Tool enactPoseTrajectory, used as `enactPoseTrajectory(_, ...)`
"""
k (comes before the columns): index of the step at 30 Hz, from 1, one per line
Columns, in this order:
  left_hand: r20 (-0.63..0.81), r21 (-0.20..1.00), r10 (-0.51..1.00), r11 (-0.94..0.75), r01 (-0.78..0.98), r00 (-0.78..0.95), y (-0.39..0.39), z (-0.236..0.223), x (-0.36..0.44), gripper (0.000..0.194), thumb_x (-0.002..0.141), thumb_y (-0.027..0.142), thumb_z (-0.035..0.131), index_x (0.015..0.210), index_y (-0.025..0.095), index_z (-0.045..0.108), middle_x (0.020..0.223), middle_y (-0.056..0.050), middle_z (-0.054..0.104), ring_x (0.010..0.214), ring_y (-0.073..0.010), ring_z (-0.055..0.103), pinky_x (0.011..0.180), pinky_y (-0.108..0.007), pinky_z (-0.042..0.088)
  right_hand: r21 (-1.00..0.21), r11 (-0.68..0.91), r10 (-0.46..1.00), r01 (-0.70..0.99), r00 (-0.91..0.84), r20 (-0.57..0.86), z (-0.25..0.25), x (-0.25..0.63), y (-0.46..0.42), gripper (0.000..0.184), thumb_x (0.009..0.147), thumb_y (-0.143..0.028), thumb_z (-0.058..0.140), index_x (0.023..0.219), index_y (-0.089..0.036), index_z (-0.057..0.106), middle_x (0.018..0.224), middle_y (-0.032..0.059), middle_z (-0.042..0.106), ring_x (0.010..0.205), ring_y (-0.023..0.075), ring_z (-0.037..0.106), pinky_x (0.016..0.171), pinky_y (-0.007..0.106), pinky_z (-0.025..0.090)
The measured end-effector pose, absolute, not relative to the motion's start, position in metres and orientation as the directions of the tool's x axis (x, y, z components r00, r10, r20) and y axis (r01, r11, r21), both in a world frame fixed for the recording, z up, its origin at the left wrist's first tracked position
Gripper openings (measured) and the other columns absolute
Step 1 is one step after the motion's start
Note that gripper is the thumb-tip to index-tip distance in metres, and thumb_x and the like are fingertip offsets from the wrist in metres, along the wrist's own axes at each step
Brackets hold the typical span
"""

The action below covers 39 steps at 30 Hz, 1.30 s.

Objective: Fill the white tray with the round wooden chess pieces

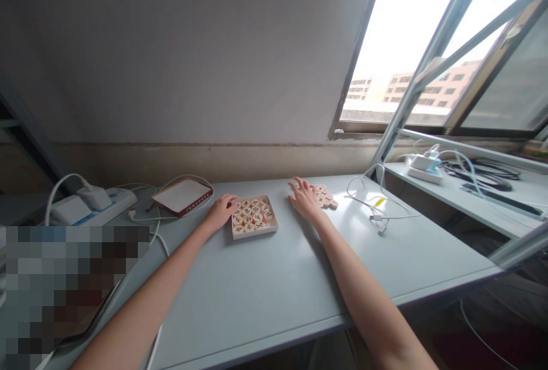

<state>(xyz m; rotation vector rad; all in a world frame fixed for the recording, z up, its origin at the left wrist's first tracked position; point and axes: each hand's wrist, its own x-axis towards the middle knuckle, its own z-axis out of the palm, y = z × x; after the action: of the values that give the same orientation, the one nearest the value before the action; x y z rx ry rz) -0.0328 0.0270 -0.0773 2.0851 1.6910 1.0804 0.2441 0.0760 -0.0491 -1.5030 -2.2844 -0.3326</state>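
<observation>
A shallow white box [256, 234] lies on the table, holding rows of round wooden Chinese chess pieces [258, 216] with dark characters. My left hand [222, 210] grips the box at its left rim, near the far corner, with its fingers curled. To the right, my right hand [305, 198] is spread over the tabletop, its fingers apart and nothing visible in them. Just beyond it sits a pile of loose Chinese chess pieces [327, 201], partly hidden behind the hand; whether the fingers touch them I cannot tell.
A red-edged box lid [183, 197] lies upturned at the back left. Beside it is a power strip [98, 207] with plugs. White cables [377, 216] trail over the table's right side. A wall [192, 161] borders the back, and a second desk [454, 187] stands at right.
</observation>
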Motion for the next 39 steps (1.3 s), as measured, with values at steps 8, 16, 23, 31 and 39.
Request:
enactPoseTrajectory(8,0.379,0.609,0.924,-0.289,0.739,0.05,0.027,-0.077,-0.033,0.025,0.076,0.023,0.042,0.093,0.015,0.059,0.095,-0.007,0.058,0.088,-0.0181,0.054,0.081,-0.032,0.043,0.042,0.418,0.871,0.908,-0.413,0.267,-0.05,0.244,0.076,0.029,0.087,-0.024,0.035,0.108,-0.019,0.053,0.122,0.0117,0.046,0.111,0.0269,0.039,0.095,0.059,0.01)
enactPoseTrajectory(16,0.373,0.611,0.927,-0.284,0.739,0.048,0.025,-0.076,-0.032,0.025,0.076,0.023,0.041,0.093,0.015,0.058,0.096,-0.008,0.058,0.089,-0.018,0.054,0.08,-0.031,0.043,0.049,0.495,0.813,0.868,-0.482,0.328,-0.041,0.238,0.073,0.035,0.085,-0.019,0.034,0.115,-0.023,0.051,0.125,0.0091,0.045,0.11,0.0257,0.039,0.09,0.044,0.026)
enactPoseTrajectory(23,0.385,0.607,0.922,-0.29,0.74,0.046,0.022,-0.073,-0.03,0.024,0.076,0.022,0.04,0.091,0.014,0.058,0.095,-0.008,0.058,0.09,-0.0181,0.054,0.082,-0.031,0.042,0.033,0.427,0.873,0.904,-0.421,0.246,-0.051,0.244,0.078,0.033,0.086,-0.023,0.036,0.117,-0.016,0.046,0.118,0.0135,0.05,0.107,0.0254,0.043,0.092,0.045,0.023)
enactPoseTrajectory(31,0.38,0.616,0.924,-0.292,0.732,0.049,0.024,-0.074,-0.03,0.024,0.075,0.021,0.042,0.092,0.015,0.058,0.096,-0.008,0.059,0.091,-0.0188,0.054,0.082,-0.033,0.042,-0.129,0.655,0.75,0.744,-0.621,0.228,-0.03,0.223,0.061,0.015,0.08,-0.014,0.048,0.087,-0.018,0.06,0.093,0.0059,0.059,0.082,0.0166,0.054,0.071,0.025,0.036)
enactPoseTrajectory(39,0.377,0.601,0.925,-0.288,0.745,0.053,0.024,-0.075,-0.031,0.025,0.075,0.022,0.041,0.092,0.015,0.058,0.095,-0.008,0.058,0.091,-0.019,0.054,0.082,-0.032,0.042,-0.494,0.639,0.753,0.59,-0.612,0.243,-0.006,0.226,0.054,0.012,0.077,-0.025,0.056,0.086,-0.019,0.062,0.086,0.0016,0.061,0.076,0.0132,0.054,0.065,0.022,0.04)
